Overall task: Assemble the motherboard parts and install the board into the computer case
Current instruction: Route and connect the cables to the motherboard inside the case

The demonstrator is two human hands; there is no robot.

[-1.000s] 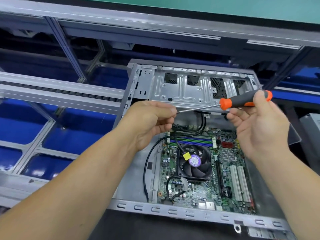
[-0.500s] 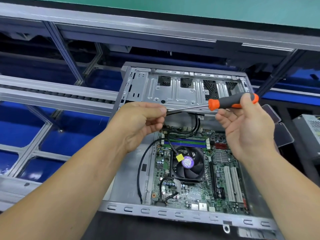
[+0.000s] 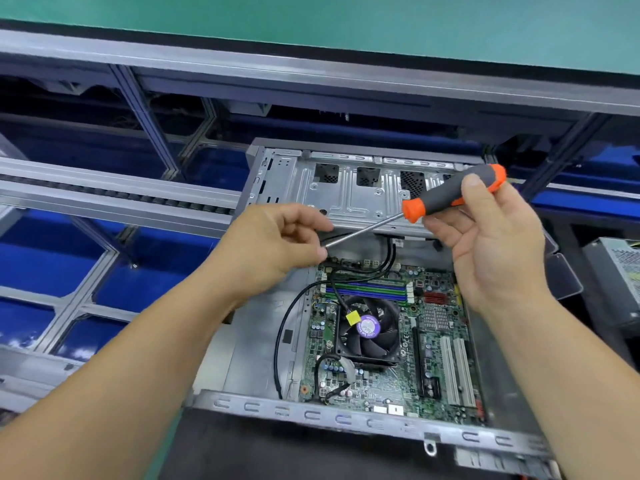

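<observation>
With the motherboard (image 3: 388,344) already lying in the case (image 3: 346,188) at lower centre, the right hand (image 3: 491,244) grips the screwdriver (image 3: 453,194) while the left hand (image 3: 277,251) pinches its tip, so screwing down seems left.

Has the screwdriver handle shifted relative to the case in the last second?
Yes. The screwdriver handle has tilted upward against the case back wall; its tip stays at the left hand.
</observation>
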